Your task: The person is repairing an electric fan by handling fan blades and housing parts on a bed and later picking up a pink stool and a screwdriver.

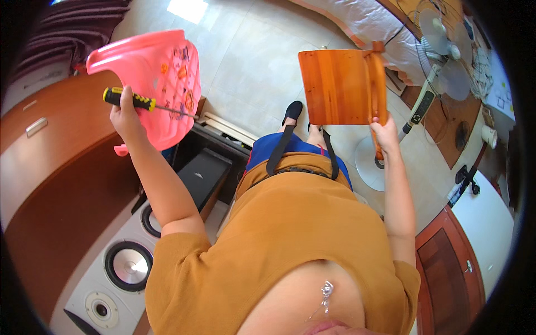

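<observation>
My left hand point(127, 114) is closed around a black-and-yellow screwdriver point(144, 101), its metal shaft pointing right, and also appears to grip a pink plastic seat-like piece point(170, 128) with small stickers, held up at the upper left. At the upper right, my right hand point(384, 134) grips the rounded rail of a small wooden chair-like piece point(335, 86), whose flat orange-brown board extends leftward from that hand. The two pieces are apart, one on either side of my body. The far side of each piece is hidden.
Speakers point(128, 265) and a brown cabinet point(39, 184) stand at my left. A standing fan point(441, 53) with loose cords is at the right, near a bed point(368, 25). A wooden door panel point(441, 262) is at lower right. Tiled floor point(240, 67) stretches ahead.
</observation>
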The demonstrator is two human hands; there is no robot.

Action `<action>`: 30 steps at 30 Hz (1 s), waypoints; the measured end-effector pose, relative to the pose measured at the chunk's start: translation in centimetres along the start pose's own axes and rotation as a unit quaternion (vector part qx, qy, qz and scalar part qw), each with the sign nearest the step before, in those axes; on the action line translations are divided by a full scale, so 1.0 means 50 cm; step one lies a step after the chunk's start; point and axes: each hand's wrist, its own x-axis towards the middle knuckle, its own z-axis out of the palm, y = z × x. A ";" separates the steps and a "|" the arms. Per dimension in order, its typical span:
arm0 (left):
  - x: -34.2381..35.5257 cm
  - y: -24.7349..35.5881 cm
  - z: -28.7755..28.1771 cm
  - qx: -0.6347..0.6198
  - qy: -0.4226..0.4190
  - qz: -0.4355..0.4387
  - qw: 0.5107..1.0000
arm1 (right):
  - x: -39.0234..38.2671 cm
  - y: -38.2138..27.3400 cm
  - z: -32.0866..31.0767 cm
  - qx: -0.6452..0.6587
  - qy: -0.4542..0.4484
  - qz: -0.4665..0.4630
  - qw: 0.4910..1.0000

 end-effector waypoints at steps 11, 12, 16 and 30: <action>0.032 -0.066 -0.006 0.083 -0.095 -0.002 0.992 | 0.115 -0.047 0.343 -0.219 -0.066 -0.055 0.972; 0.026 -0.058 -0.006 0.094 -0.105 -0.015 0.990 | 0.135 -0.057 0.367 -0.218 -0.129 -0.019 0.967; 0.039 -0.067 -0.026 0.153 -0.124 -0.025 0.980 | 0.207 -0.064 0.466 -0.226 -0.232 0.028 0.946; 0.078 -0.059 0.076 0.240 -0.147 -0.031 0.959 | 0.221 -0.050 0.467 -0.171 -0.195 -0.030 0.965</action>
